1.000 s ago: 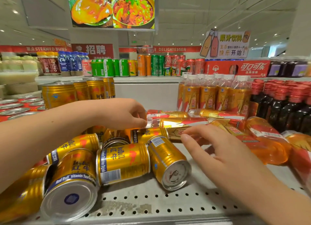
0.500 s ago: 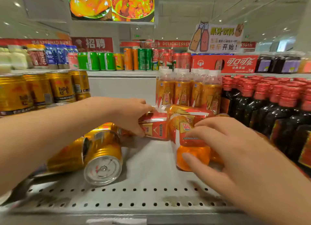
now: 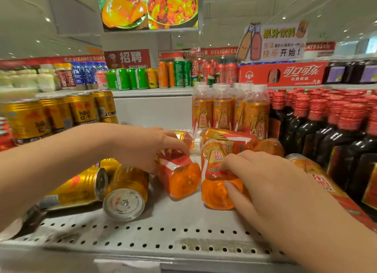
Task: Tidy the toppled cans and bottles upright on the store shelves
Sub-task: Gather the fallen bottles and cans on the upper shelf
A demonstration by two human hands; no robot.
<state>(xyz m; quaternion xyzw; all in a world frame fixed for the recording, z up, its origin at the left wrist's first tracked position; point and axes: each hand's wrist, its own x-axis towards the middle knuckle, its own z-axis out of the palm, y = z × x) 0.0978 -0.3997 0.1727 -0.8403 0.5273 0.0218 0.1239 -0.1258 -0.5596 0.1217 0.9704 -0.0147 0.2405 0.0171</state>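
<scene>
Left hand fingers curl around toppled orange bottle; right hand grasps neighbouring bottle, both lying on shelf.

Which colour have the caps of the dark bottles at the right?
Red; the caps show in the head view.

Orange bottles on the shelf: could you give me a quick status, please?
Left hand and right hand each on a toppled orange bottle. None lifted. Toppled gold cans alongside.
</scene>
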